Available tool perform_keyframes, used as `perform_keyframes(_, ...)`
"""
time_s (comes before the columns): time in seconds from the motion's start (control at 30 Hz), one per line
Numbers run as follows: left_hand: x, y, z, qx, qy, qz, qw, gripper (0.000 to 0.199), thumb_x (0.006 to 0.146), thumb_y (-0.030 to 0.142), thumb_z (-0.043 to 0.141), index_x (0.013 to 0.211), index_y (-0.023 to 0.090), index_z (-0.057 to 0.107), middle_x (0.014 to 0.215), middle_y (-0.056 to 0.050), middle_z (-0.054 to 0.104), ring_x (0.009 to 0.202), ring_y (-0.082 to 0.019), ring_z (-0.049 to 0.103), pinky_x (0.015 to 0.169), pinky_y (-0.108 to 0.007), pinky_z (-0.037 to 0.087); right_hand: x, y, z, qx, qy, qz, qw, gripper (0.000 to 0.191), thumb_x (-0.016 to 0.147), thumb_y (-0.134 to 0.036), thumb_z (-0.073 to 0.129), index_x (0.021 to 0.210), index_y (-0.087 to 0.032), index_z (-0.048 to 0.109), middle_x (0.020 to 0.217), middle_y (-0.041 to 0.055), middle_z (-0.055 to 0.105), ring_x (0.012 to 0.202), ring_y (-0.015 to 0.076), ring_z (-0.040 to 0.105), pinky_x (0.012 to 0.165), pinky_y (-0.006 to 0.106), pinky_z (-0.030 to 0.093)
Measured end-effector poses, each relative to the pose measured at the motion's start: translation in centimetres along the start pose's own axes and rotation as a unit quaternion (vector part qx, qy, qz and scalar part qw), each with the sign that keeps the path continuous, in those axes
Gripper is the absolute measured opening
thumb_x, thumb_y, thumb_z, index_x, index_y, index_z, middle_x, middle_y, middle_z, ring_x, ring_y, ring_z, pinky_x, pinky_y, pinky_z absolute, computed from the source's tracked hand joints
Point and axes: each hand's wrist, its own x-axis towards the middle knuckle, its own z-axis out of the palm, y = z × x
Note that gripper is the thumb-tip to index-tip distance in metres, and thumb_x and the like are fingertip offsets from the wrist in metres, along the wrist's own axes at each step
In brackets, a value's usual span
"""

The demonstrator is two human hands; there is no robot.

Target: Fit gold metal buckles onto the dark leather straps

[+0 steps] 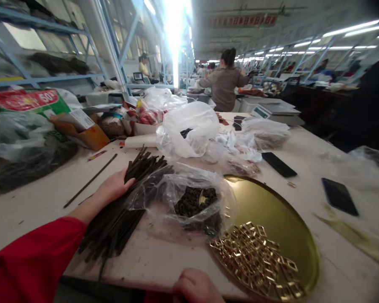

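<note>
My left hand point(115, 185), below a red sleeve, is closed on the upper part of a bundle of long dark strips point(116, 225); some fingertips are hidden among them. One loose strip point(90, 181) lies apart to the left. At the table's front edge, my right hand point(197, 286) is curled closed, and what it holds, if anything, is hidden. Between the hands and farther back sits an opened clear plastic bag point(164, 198) of small dark pieces point(194, 202). A round gold tray point(281, 210) to the right carries a heap of gold rectangular buckles point(249, 254).
Crumpled plastic bags point(189, 130) cover the table's far middle. Two dark phone-like slabs point(278, 164) point(339, 195) lie at right. An orange box point(82, 130) and bagged dark material point(31, 164) stand at left. Another person point(224, 84) is beyond the table.
</note>
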Motion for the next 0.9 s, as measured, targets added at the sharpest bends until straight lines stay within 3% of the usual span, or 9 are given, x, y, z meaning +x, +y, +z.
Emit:
perform_keyframes(0.1, -1.0, 2.1, 0.1, 0.031, 0.026, 0.026, 0.999, 0.061, 0.085, 0.042, 0.032, 0.132, 0.004, 0.031, 0.128, -0.020, 0.046, 0.116, -0.032, 0.044, 0.098, -0.044, 0.032, 0.2, -0.6, -0.5, -0.009, -0.017, 0.002, 1.000, 0.014, 0.067, -0.015, 0.051, 0.080, -0.020, 0.056, 0.067, 0.0021, 0.058, 0.062, 0.0146, 0.053, 0.053, 0.024, 0.040)
perform_keyframes(0.2, -1.5, 3.1, -0.5, 0.037, 0.021, 0.035, 0.999, 0.059, 0.084, 0.040, 0.032, 0.130, 0.003, 0.035, 0.121, -0.025, 0.049, 0.109, -0.037, 0.049, 0.091, -0.050, 0.036, 0.3, -1.7, -1.9, 0.011, 0.000, 0.020, 1.000, 0.016, 0.068, -0.015, 0.049, 0.082, -0.019, 0.056, 0.068, 0.0014, 0.057, 0.062, 0.0135, 0.052, 0.056, 0.023, 0.040)
perform_keyframes(0.37, -2.4, 5.4, -3.8, 0.030, 0.037, 0.075, 0.996, 0.053, 0.084, 0.032, 0.027, 0.119, -0.002, 0.047, 0.117, -0.028, 0.052, 0.112, -0.036, 0.048, 0.098, -0.044, 0.032, -1.0, -3.0, -7.6, 0.045, 0.081, 0.071, 0.993, 0.015, 0.076, -0.017, 0.047, 0.088, -0.018, 0.056, 0.075, 0.0026, 0.059, 0.068, 0.0125, 0.053, 0.063, 0.022, 0.042)
perform_keyframes(0.47, -3.2, 9.7, -5.3, 0.010, 0.043, 0.095, 0.994, 0.058, 0.084, 0.043, 0.031, 0.121, 0.000, 0.045, 0.122, -0.022, 0.051, 0.115, -0.031, 0.047, 0.100, -0.038, 0.031, -2.0, -1.1, -12.5, -0.001, 0.144, 0.172, 0.974, 0.018, 0.080, -0.023, 0.045, 0.093, -0.017, 0.056, 0.078, 0.0043, 0.061, 0.069, 0.0141, 0.055, 0.065, 0.026, 0.043)
perform_keyframes(0.53, -3.4, 13.5, -5.5, 0.009, 0.043, 0.105, 0.994, 0.069, 0.079, 0.056, 0.038, 0.127, 0.007, 0.038, 0.128, -0.017, 0.047, 0.117, -0.027, 0.045, 0.099, -0.034, 0.032, -2.0, 1.1, -15.5, -0.046, 0.175, 0.261, 0.948, 0.032, 0.082, -0.030, 0.044, 0.109, -0.015, 0.050, 0.087, 0.0078, 0.063, 0.070, 0.0159, 0.057, 0.065, 0.029, 0.044)
perform_keyframes(0.67, -2.9, 19.8, -4.6, 0.004, 0.003, 0.015, 1.000, 0.087, 0.066, 0.061, 0.054, 0.132, 0.011, 0.027, 0.127, -0.021, 0.046, 0.115, -0.034, 0.045, 0.092, -0.041, 0.037, -0.1, 5.3, -18.7, -0.095, 0.145, 0.359, 0.917, 0.068, 0.073, -0.054, 0.052, 0.125, -0.011, 0.040, 0.117, 0.0190, 0.055, 0.089, 0.0262, 0.060, 0.074, 0.037, 0.044)
perform_keyframes(0.73, -2.5, 21.4, -4.1, 0.004, 0.005, -0.002, 1.000, 0.076, 0.067, 0.050, 0.060, 0.126, 0.010, 0.036, 0.117, -0.023, 0.054, 0.109, -0.035, 0.050, 0.087, -0.042, 0.040, 1.7, 6.8, -18.9, -0.071, 0.142, 0.379, 0.912, 0.082, 0.063, -0.061, 0.058, 0.124, -0.009, 0.041, 0.119, 0.0217, 0.054, 0.098, 0.0318, 0.057, 0.079, 0.041, 0.042)
perform_keyframes(0.8, -2.2, 22.0, -3.9, -0.004, 0.008, 0.003, 1.000, 0.045, 0.073, 0.035, 0.057, 0.110, 0.010, 0.052, 0.104, -0.020, 0.061, 0.100, -0.031, 0.056, 0.083, -0.039, 0.042, 3.8, 7.9, -18.5, -0.044, 0.155, 0.379, 0.911, 0.084, 0.058, -0.060, 0.064, 0.121, -0.010, 0.044, 0.113, 0.0201, 0.058, 0.099, 0.0334, 0.057, 0.080, 0.042, 0.042)
perform_keyframes(0.9, -2.0, 21.9, -4.7, -0.033, 0.024, 0.029, 0.999, 0.019, 0.079, 0.020, 0.047, 0.090, 0.013, 0.061, 0.093, -0.013, 0.065, 0.091, -0.023, 0.060, 0.082, -0.034, 0.043, 6.7, 8.9, -17.8, -0.013, 0.183, 0.353, 0.918, 0.058, 0.062, -0.049, 0.066, 0.106, -0.012, 0.055, 0.096, 0.0145, 0.065, 0.089, 0.0293, 0.060, 0.075, 0.039, 0.044)
